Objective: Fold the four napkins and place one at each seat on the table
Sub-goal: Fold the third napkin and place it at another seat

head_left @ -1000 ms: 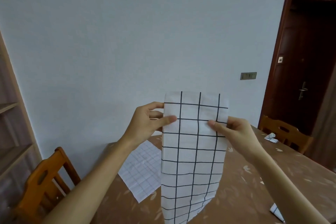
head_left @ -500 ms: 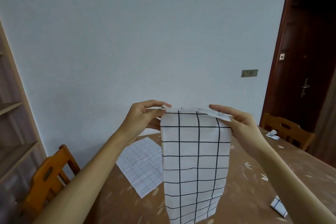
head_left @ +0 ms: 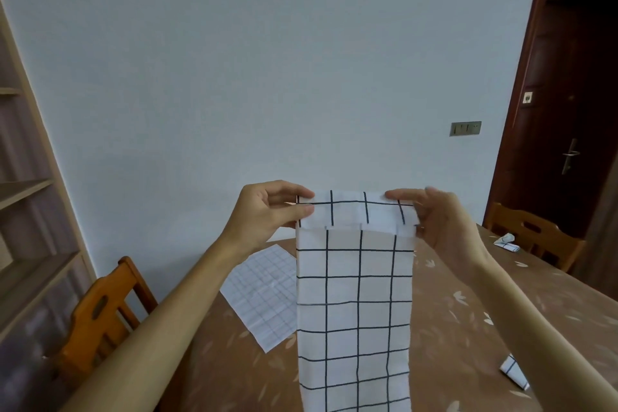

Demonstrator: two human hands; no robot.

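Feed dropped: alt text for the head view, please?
The left hand and right hand pinch the top corners of a white grid napkin held up over the brown table, its top edge folded over in a narrow band. A flat napkin lies behind it; one folded napkin sits by the far chair, another folded napkin at near right.

Your 2 arms are bare all the way along what you can see of them. Your left hand (head_left: 267,214) and left forearm (head_left: 187,304) show smooth, uncovered skin from the fingertips down to the lower edge of the view. Your right hand (head_left: 448,224) and right forearm (head_left: 521,318) look the same, uncovered to that edge too. The left thumbnail (head_left: 309,209) is short and rounded. Other nails are too small for you to judge.
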